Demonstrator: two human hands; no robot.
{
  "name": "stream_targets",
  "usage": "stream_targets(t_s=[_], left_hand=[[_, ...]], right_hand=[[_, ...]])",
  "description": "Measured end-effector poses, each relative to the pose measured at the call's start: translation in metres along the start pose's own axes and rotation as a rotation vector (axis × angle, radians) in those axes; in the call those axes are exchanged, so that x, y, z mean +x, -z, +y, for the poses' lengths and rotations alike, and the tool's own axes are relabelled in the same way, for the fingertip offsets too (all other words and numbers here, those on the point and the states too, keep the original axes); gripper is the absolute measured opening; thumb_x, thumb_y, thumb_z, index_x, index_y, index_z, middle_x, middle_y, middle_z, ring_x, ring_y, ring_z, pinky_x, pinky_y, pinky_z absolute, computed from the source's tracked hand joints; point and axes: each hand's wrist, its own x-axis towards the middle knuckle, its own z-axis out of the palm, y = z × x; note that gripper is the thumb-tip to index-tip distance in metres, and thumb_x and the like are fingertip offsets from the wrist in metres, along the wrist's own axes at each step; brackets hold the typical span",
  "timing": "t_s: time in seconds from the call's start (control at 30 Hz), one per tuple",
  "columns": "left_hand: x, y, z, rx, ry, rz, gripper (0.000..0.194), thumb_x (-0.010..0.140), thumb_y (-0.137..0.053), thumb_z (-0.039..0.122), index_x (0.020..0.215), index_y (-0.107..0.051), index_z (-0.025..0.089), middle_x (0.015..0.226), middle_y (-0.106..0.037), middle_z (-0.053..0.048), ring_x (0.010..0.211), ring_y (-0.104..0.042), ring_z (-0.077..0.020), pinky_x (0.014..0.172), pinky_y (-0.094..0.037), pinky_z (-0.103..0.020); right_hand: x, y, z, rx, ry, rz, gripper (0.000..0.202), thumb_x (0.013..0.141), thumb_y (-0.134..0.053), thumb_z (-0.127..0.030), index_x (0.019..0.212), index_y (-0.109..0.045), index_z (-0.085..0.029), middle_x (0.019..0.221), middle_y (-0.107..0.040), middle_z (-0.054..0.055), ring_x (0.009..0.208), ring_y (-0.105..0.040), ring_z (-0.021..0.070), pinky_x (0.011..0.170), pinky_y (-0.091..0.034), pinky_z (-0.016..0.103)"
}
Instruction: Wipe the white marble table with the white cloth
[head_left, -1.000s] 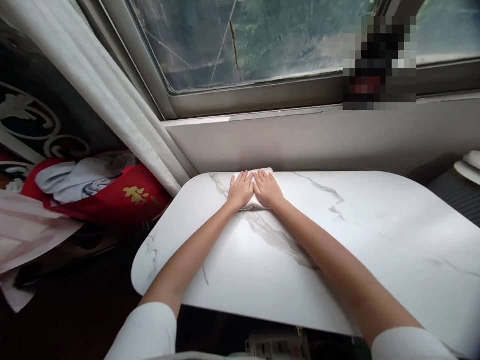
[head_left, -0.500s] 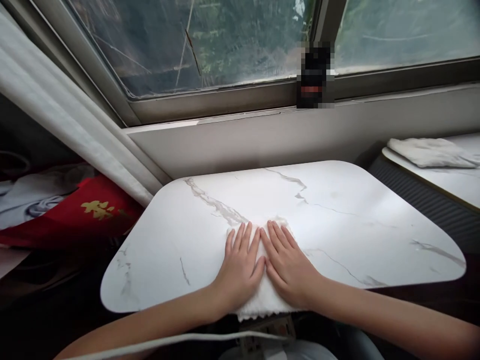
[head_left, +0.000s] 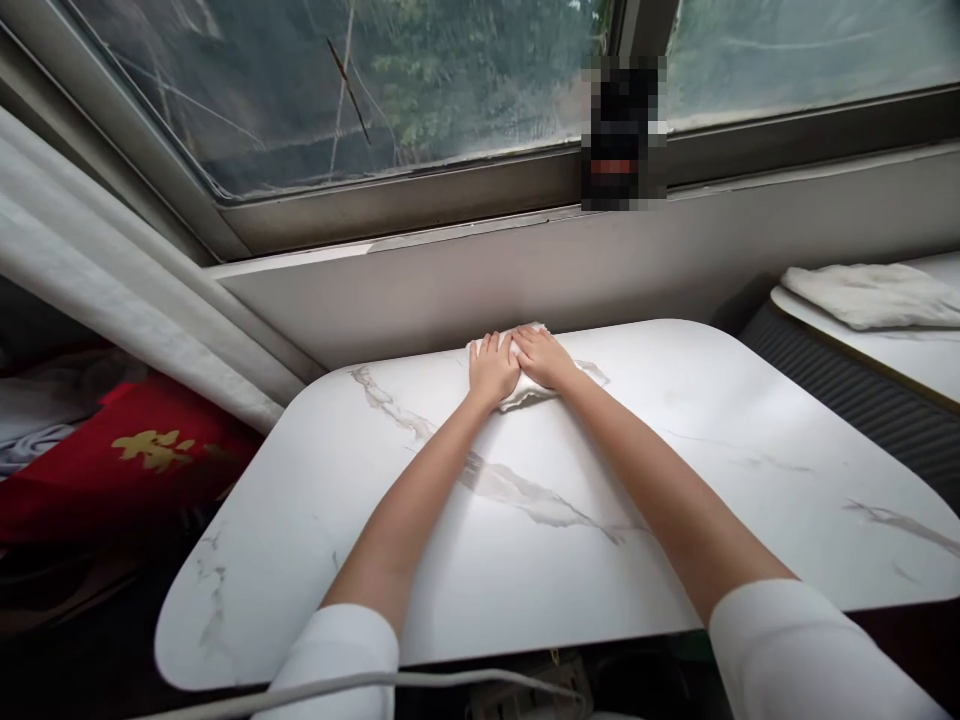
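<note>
A white cloth (head_left: 529, 392) lies at the far edge of the white marble-patterned table (head_left: 480, 580). My left hand (head_left: 493, 368) rests flat on its left part, fingers stretched toward the wall. Beside it, almost touching, my right hand (head_left: 545, 357) presses on the right part with its fingers extended. Both palms cover most of the cloth, and its far edge shows just past my fingertips. Both arms reach straight across the tabletop.
Behind the table stand a low wall (head_left: 390, 305) and a window (head_left: 450, 90). A white curtain (head_left: 150, 260) and a red bag (head_left: 172, 480) are at the left. Another folded cloth (head_left: 874, 296) lies on a surface at the right. A pale cable (head_left: 420, 678) crosses the near side.
Both hands have slid the cloth away from me, from the table's near edge to its far edge. My arms are now stretched out. The view has shifted slightly.
</note>
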Motion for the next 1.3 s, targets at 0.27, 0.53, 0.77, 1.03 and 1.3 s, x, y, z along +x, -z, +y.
stream_targets(t_s=[0.27,0.53,0.77,1.03,1.3], left_hand=[[-0.014,-0.005,0.038,-0.022,0.022,0.010,0.049,0.095,-0.026,0.026,0.141,-0.037,0.013,0.149,-0.034,-0.012,0.138,-0.026,-0.0250,0.114,-0.014,-0.048],[-0.136,0.016,0.093,-0.099,-0.280,-0.060,0.053,0.097,-0.022,0.031,0.144,-0.030,0.008,0.151,-0.027,-0.016,0.140,-0.019,-0.0294,0.114,-0.010,-0.053],[-0.199,0.034,0.115,-0.156,-0.503,-0.110,0.057,0.097,-0.024,0.035,0.145,-0.027,0.005,0.151,-0.024,-0.021,0.141,-0.013,-0.0318,0.113,-0.010,-0.056],[-0.063,-0.002,0.110,-0.137,-0.381,-0.133,0.054,0.095,-0.026,0.029,0.146,-0.027,0.010,0.151,-0.027,-0.014,0.141,-0.019,-0.0260,0.114,-0.008,-0.049],[0.026,-0.027,0.120,-0.090,-0.156,-0.044,0.050,0.095,-0.023,0.026,0.143,-0.035,0.015,0.150,-0.033,-0.010,0.139,-0.024,-0.0221,0.115,-0.011,-0.046]], right_hand=[[-0.037,0.002,0.022,-0.042,0.009,0.036,0.052,0.091,-0.027,-0.015,0.138,-0.038,0.002,0.146,-0.037,0.018,0.137,-0.029,0.0244,0.112,-0.019,0.042],[-0.196,0.030,0.004,-0.148,0.088,0.100,0.055,0.095,-0.018,-0.023,0.147,-0.021,-0.004,0.150,-0.027,0.016,0.141,-0.018,0.0237,0.113,-0.023,0.049],[-0.283,0.040,-0.011,-0.166,-0.034,0.121,0.061,0.096,-0.023,-0.027,0.150,0.003,-0.016,0.154,-0.022,0.009,0.141,-0.015,0.0211,0.112,-0.027,0.046],[-0.143,0.037,0.056,-0.165,-0.201,-0.028,0.056,0.091,-0.021,-0.020,0.141,-0.035,0.001,0.149,-0.032,0.015,0.139,-0.024,0.0233,0.114,-0.019,0.042],[-0.061,0.029,0.106,-0.132,-0.190,0.048,0.054,0.090,-0.023,-0.018,0.138,-0.042,-0.002,0.146,-0.038,0.014,0.137,-0.031,0.0219,0.112,-0.024,0.039]])
